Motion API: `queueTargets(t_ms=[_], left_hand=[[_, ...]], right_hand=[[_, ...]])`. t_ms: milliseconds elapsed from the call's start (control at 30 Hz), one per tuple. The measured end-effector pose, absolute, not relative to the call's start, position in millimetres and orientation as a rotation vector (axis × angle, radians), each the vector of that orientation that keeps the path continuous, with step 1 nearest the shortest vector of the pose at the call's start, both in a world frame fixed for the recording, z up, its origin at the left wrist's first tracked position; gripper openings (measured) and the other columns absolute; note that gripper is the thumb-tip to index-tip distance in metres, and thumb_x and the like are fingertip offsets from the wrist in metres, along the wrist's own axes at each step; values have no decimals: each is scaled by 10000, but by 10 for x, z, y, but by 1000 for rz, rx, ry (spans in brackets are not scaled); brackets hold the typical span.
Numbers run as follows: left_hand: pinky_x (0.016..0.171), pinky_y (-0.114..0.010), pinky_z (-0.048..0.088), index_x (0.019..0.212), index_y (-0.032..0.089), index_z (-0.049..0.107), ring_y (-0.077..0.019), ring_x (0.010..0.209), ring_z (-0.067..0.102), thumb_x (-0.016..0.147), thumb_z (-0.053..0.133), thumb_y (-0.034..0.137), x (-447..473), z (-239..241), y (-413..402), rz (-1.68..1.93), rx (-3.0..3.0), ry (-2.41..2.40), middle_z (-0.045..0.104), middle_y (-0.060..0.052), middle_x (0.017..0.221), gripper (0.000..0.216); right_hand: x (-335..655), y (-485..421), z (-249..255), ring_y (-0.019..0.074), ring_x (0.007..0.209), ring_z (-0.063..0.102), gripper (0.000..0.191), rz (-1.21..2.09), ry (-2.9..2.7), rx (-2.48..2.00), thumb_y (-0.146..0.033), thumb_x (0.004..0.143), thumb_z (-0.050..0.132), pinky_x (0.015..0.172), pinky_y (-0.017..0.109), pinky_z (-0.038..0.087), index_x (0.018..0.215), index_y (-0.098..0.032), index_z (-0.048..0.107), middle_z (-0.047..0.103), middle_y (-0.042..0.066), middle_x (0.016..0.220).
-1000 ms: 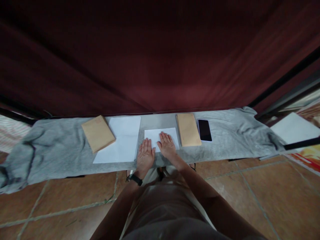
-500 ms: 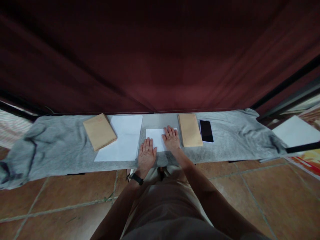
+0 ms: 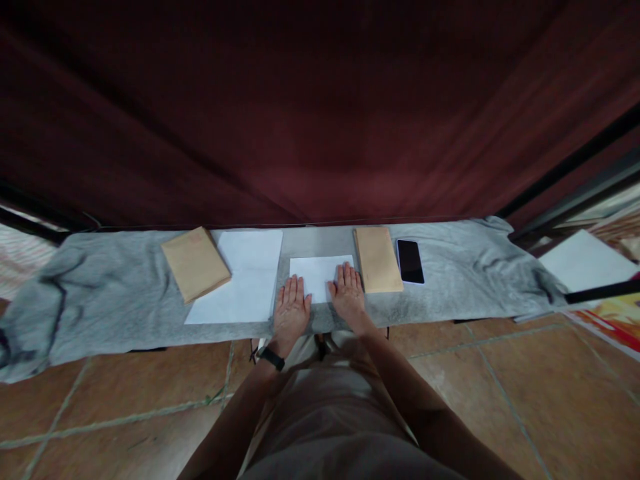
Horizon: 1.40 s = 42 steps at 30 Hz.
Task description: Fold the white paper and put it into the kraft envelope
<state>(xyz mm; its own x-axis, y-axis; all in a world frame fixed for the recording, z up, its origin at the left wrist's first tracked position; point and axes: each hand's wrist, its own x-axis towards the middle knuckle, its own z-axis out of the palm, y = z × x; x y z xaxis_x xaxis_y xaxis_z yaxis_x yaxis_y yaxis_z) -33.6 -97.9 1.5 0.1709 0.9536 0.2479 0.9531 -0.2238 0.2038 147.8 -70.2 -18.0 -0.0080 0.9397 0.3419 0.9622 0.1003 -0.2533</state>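
We have the small white paper (image 3: pixel 316 272) lying flat on the cloth-covered bench (image 3: pixel 460 273), at twelve o'clock from the gap between our hands, its long axis running roughly nine to three. Our left hand (image 3: pixel 291 308) lies palm down over its seven-o'clock corner, partly on the cloth; our right hand (image 3: pixel 348 293) covers more of it, fingers reaching up the three-o'clock end, so we judge the right the nearer to its far edge. Both hands are spread flat, thumbs angled inward, gripping nothing; how hard they press, we cannot tell. At nine o'clock, just beyond our left hand, is a larger white sheet (image 3: pixel 250 283); close by the paper at three o'clock lies a brown envelope stack (image 3: pixel 379 260), then a smartphone (image 3: pixel 411 261).
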Motion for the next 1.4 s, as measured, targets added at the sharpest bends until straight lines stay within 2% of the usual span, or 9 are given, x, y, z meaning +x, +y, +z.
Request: queueTargets(t_ms=[200, 533, 833, 1000, 1400], left_hand=[[1273, -523, 261, 1582, 58, 371, -301, 1560, 288, 1059, 351, 355, -337, 19, -977, 502, 2399, 1956, 360, -190, 1645, 602], [1262, -545, 277, 1575, 47, 377, -312, 1559, 289, 1058, 340, 352, -331, 34, -974, 496, 2389, 1950, 358, -203, 1641, 601], [1288, -534, 213, 1564, 44, 393, -308, 1576, 238, 1060, 326, 348, -179, 107, -869, 445, 2423, 1902, 324, -196, 1662, 592], [1277, -517, 256, 1589, 92, 359, -282, 1581, 234, 1065, 308, 365, 66, 93, -736, 400, 2456, 1737, 288, -160, 1686, 592], [1292, -501, 174, 1600, 129, 356, -257, 1585, 227, 1068, 298, 446, 135, 42, -387, 330, 2531, 1670, 352, -124, 1668, 622]], right_hand=[[1521, -878, -158, 345, 1536, 318, 668, -35, -1999, -1832, -424, 1090, 360, 1219, 537, 316, 1588, 18, 311, 331, 284, 1637], [1609, -1272, -203, 350, 1545, 292, 696, -21, -2016, -1811, -435, 1079, 372, 1228, 543, 297, 1618, -13, 248, 304, 267, 1656], [1646, -1390, -151, 357, 1521, 338, 679, -34, -2065, -1835, -417, 1069, 396, 1226, 545, 288, 1592, 7, 308, 349, 276, 1632], [1657, -1389, -134, 363, 1508, 369, 681, -11, -2061, -1805, -419, 1058, 419, 1210, 575, 308, 1604, -32, 296, 361, 271, 1628], [1666, -1367, -120, 364, 1490, 394, 637, -30, -2070, -1798, -412, 1049, 455, 1197, 561, 342, 1542, -13, 398, 415, 282, 1594]])
